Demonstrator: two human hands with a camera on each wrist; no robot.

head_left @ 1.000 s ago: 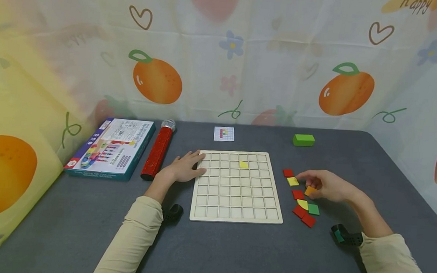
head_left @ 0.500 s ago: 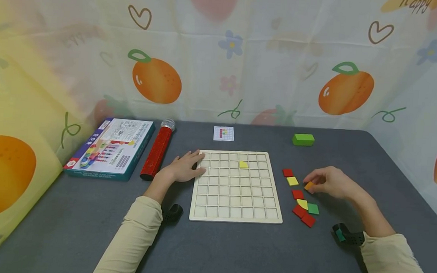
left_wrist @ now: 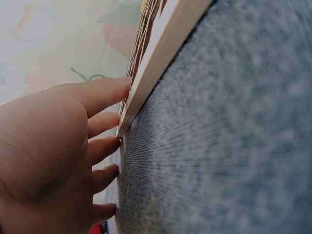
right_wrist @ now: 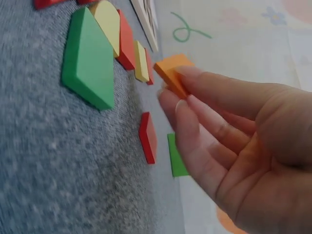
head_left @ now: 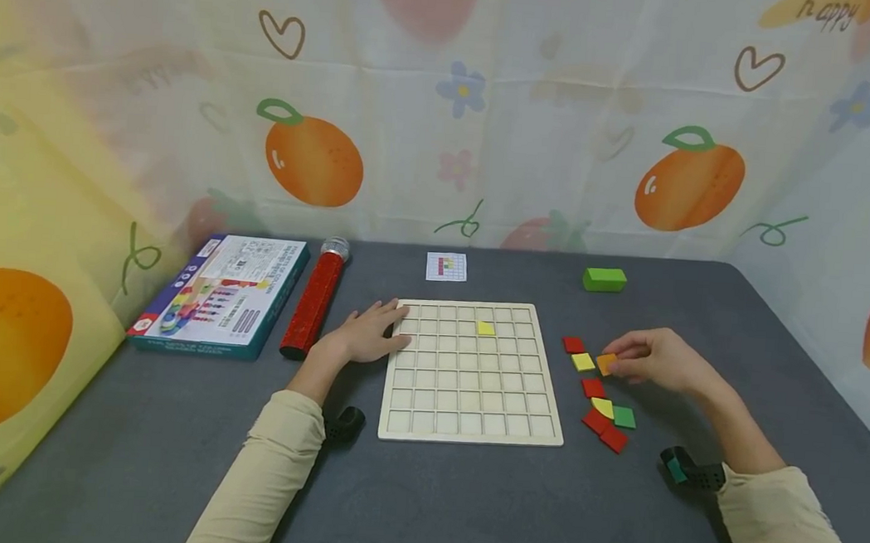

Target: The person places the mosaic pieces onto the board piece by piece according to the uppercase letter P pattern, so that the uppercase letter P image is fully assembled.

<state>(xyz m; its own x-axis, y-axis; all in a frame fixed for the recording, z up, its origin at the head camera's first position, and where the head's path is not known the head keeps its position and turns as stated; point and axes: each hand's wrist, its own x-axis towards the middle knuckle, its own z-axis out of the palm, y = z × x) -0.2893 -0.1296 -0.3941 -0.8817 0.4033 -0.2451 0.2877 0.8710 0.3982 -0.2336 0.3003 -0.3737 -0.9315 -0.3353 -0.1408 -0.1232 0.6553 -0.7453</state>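
Observation:
A wooden grid board (head_left: pixel 474 372) lies on the grey table, with one yellow tile (head_left: pixel 485 328) in a cell near its top. My left hand (head_left: pixel 366 335) lies flat at the board's upper left corner, fingers (left_wrist: pixel 105 92) straight against the board's edge (left_wrist: pixel 156 63). My right hand (head_left: pixel 650 359) pinches an orange tile (head_left: pixel 606 363) (right_wrist: pixel 171 71) just above the table, right of the board. Below and beside it lie loose tiles: red (head_left: pixel 573 344), yellow (head_left: pixel 582 361), red (head_left: pixel 593 387), a green one (head_left: pixel 624 417) (right_wrist: pixel 87 58) and more red ones (head_left: pixel 605 430).
A small pattern card (head_left: pixel 446 266) lies behind the board. A green block (head_left: pixel 604 278) sits at the back right. A red glittery tube (head_left: pixel 315 308) and a game box (head_left: pixel 222 293) lie at the left. Printed cloth walls surround the table.
My right hand has picked the orange tile out of the loose pile and lifted it slightly up and to the left. The left hand has stayed on the board's corner.

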